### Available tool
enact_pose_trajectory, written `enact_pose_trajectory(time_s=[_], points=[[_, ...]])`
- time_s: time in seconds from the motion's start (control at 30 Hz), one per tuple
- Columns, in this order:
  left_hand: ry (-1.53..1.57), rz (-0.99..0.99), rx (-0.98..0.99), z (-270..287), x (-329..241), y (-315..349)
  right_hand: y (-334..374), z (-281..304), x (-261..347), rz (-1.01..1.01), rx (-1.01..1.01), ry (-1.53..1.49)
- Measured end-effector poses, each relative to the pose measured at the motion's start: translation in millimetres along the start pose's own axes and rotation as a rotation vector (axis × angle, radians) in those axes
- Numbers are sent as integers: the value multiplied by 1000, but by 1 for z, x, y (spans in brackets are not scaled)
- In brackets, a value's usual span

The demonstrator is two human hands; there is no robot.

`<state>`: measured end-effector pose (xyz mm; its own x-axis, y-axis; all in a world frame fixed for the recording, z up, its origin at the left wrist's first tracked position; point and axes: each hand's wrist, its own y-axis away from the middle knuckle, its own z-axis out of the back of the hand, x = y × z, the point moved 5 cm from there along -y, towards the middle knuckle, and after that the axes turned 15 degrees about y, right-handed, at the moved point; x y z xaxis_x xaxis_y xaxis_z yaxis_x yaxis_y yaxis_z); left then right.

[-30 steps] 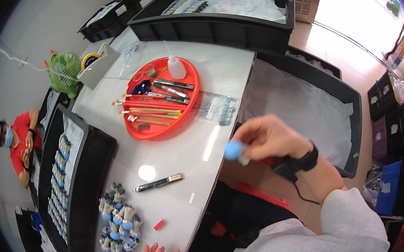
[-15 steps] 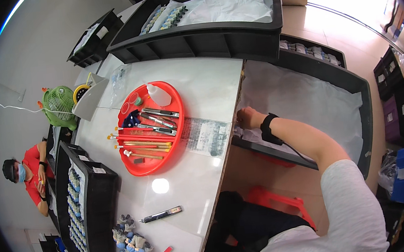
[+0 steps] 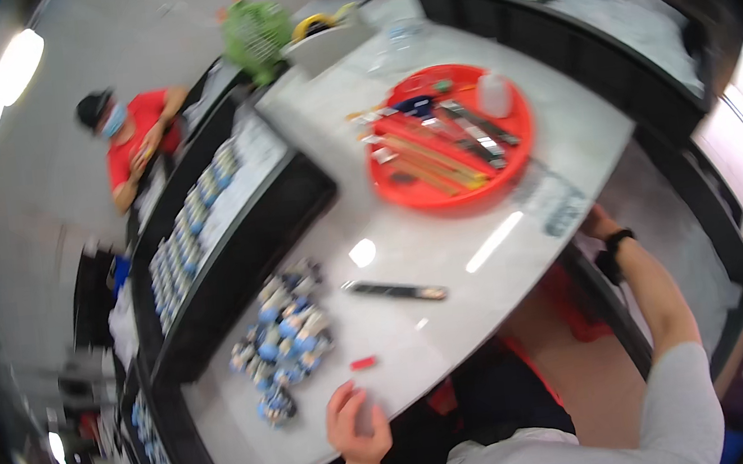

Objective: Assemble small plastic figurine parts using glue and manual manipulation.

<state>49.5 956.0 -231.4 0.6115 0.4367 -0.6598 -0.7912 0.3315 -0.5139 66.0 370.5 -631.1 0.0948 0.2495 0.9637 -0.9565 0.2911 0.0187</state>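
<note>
My left hand [image 3: 359, 428] is over the near table edge, its fingers loosely curved and apart, with nothing visible between them. Just beyond its fingertips lies a small red block [image 3: 363, 363]. A pile of small blue, grey and cream figurines [image 3: 287, 336] rests further left on the white table [image 3: 411, 346]. A utility knife [image 3: 394, 290] lies to the right of that pile. At the table's right edge, my right hand [image 3: 599, 222] is beside the large lined black bin [image 3: 609, 293]; blur and the angle hide its fingers.
A round red tray [image 3: 441, 202] holds brushes, knives and a white bottle. Black bins with rows of figurines stand left [image 3: 248, 263] and at the back [image 3: 551, 41]. A green fan [image 3: 256, 40] is at the far end. A person in red [image 3: 144, 134] works beyond.
The view has swung, shifting the table rightward and up in the picture. My left hand has come further into view near the red block. My right hand stays by the table edge and bin.
</note>
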Motion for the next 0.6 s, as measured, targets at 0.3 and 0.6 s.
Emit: enact_pose_trajectory(time_s=[0.3,0.6], points=[[166,28,-248,42,2,8,103,-50,295,-183,162,389],[-78,460,-507,137,70,45,158,-216,459,-4,586,-92]])
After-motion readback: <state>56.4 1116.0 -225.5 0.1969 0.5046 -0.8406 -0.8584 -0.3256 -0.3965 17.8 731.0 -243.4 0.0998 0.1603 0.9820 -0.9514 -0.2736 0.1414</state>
